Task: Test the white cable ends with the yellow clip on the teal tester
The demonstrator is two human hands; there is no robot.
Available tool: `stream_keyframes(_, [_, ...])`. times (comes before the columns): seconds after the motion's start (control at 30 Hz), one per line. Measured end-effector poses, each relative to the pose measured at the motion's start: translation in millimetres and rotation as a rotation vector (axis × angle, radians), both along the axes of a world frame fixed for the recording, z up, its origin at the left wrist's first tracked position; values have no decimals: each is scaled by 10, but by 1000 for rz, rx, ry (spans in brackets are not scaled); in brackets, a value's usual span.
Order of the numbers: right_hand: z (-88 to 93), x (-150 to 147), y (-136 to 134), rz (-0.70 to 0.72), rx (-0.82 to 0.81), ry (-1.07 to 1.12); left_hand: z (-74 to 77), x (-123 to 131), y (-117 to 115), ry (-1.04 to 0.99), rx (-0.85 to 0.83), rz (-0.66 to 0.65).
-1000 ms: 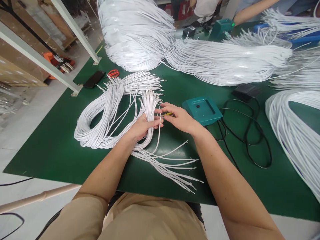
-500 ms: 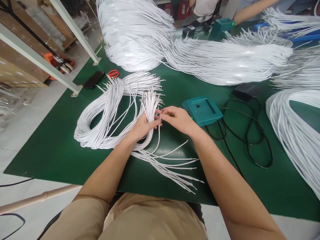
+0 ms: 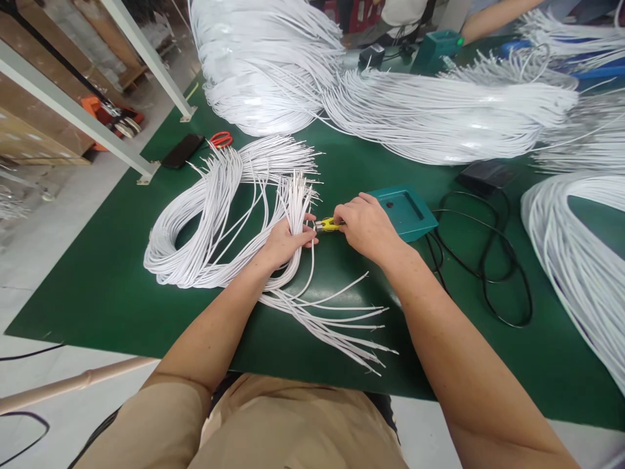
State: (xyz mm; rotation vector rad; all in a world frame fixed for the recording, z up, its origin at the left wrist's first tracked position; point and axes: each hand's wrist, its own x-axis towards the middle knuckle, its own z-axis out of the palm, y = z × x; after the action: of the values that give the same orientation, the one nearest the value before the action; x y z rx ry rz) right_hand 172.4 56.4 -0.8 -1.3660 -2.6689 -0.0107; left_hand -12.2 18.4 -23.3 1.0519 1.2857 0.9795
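My left hand (image 3: 287, 242) is closed around a bundle of white cables (image 3: 295, 207), whose stripped ends point up and away from me. In my right hand (image 3: 367, 225) is a small yellow tool with a metal tip, which looks like snips (image 3: 331, 224). The tip is at the left thumb and fingertips, beside a single white cable (image 3: 311, 260) that hangs down from there. Whether it touches that cable cannot be made out. Below my left wrist, several loose cable ends (image 3: 342, 329) fan out to the right. A large white cable coil (image 3: 170, 251) lies left of the hands.
A green plastic device (image 3: 410, 225) with a black cord (image 3: 508, 280) sits right of my right hand. Big white cable bundles (image 3: 449, 120) line the table's far side. A phone (image 3: 182, 151) and red-handled scissors (image 3: 221, 139) lie at the back left. Another person's arm (image 3: 498, 19) shows far right.
My right hand has moved right, away from my left fingertips, and more of the yellow tool now shows. The left hand stays on the bundle.
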Motion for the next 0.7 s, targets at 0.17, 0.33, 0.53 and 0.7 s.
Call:
stream_keyframes(0.17, [-38,-3,24,-17,12,42,-64,0,27,37,2,19])
stream_keyframes(0.33, [-32,-24,28,-47,-1,43,-183,-16,52,134,32,12])
stream_keyframes(0.53, [-46,68,-70,-132,130,171,-191,-23,61,180,44,13])
stream_keyframes(0.7, [-160,210,-125,-367,280,183,-126,-44,43,162,27,-3])
